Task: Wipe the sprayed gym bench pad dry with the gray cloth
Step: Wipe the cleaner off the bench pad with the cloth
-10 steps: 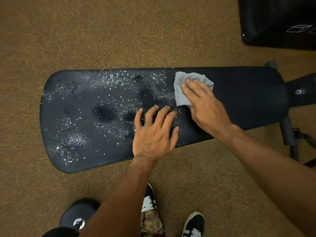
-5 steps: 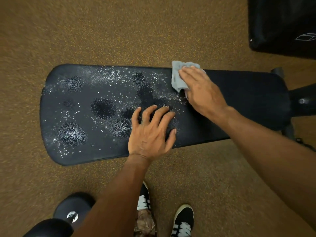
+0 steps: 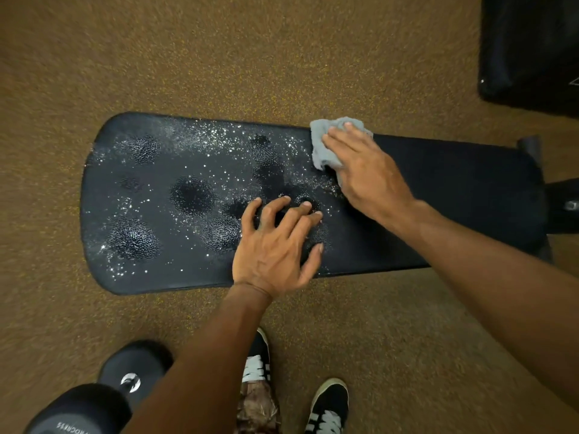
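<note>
The right hand [image 3: 366, 173] lies flat on the gray cloth [image 3: 327, 145], fingers together and extended, palm pressing the cloth against the bench pad [image 3: 454, 189]. The hand does not clench the cloth; it pins it by downward pressure. The cloth sits at the far edge of the pad, partly bunched, with a fold projecting past the fingertips and slightly over the pad's rim.

The left hand [image 3: 277, 249] rests on the near half of the pad, fingers spread and arched, holding nothing. It appears to act as a brace.

Handling, as a judgement: the cloth is light, soft and limp. It creases readily and will roll under the palm if pushed by one corner. Hold it under the whole flat hand, with the loose fold gathered beneath the fingers, so the full surface drags. The pad is a firm cushion with a pebbled black cover; wet, it is likely slippery, so the bracing hand may slide.

To the right of the cloth the pad looks matte and dry. To the left, spray droplets [image 3: 200, 142] glisten in patches as far as the wide rounded end. Most of the wet area therefore remains. The pad stands above a brown speckled floor [image 3: 219, 51].
</note>
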{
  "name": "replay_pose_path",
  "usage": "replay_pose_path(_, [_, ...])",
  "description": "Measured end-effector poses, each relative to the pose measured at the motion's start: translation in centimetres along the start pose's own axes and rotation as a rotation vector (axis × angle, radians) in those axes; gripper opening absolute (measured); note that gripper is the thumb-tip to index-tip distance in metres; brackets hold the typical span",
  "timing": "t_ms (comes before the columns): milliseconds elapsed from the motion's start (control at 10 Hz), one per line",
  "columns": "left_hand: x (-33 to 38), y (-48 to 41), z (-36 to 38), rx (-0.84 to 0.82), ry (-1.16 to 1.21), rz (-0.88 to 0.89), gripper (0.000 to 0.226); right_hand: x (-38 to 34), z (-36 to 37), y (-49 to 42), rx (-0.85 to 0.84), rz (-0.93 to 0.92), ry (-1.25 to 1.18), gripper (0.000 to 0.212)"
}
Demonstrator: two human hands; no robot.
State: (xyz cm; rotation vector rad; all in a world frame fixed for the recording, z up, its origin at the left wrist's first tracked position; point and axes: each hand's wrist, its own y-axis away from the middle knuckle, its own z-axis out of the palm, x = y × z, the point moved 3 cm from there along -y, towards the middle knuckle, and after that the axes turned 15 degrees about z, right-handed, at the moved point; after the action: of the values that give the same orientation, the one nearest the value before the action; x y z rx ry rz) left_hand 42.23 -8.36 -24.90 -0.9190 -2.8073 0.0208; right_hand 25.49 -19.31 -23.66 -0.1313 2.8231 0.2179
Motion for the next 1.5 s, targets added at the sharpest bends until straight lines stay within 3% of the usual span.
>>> replay_pose_path(100, [0.0, 0.0, -0.1, 0.032, 0.004, 0.018, 0.048, -3.9, 1.8, -0.6, 0.046, 0.009, -0.103, 0.042])
replay_pose_path(200, [0.0, 0.0, -0.1, 0.059, 0.014, 0.025, 0.044, -4.6, 1.7, 1.6, 0.007, -0.132, -0.112, 0.044])
replay_pose_path(300, [0.0, 0.0, -0.2, 0.031, 0.012, 0.013, 0.049, -1.6, -0.2, 3.3, -0.028, -0.227, 0.036, 0.052])
replay_pose_path(500, [0.1, 0.0, -0.1, 0.017, 0.016, 0.006, 0.052, -1.0, 0.0, -0.9, 0.022, 0.023, -0.007, 0.042])
replay_pose_path(700, [0.0, 0.1, -0.2, 0.014, 0.022, 0.006, 0.051, -0.7, -0.2, 2.1, -0.002, -0.088, -0.010, 0.046])
replay_pose_path(900, [0.0, 0.1, -0.2, 0.021, 0.020, 0.000, 0.049, -0.4, -0.7, -2.4, 0.014, 0.080, -0.010, 0.032])
replay_pose_path(1000, [0.0, 0.1, -0.3, 0.020, 0.022, 0.006, 0.048, -2.6, -0.1, -3.4, 0.052, 0.078, -0.058, 0.030])
replay_pose_path(1200, [0.0, 0.1, -0.4, 0.024, 0.031, 0.002, 0.048, 1.1, -0.9, 3.6, -0.061, -0.221, 0.015, 0.047])
replay_pose_path(1400, [0.0, 0.1, -0.1, 0.036, 0.026, 0.007, 0.047, -0.2, 0.2, 3.1, 0.014, -0.045, -0.085, 0.044])
replay_pose_path(1500, [-0.1, 0.1, -0.1, 0.055, 0.024, 0.013, 0.046, -1.8, 1.2, 5.3, -0.007, -0.142, -0.122, 0.045])
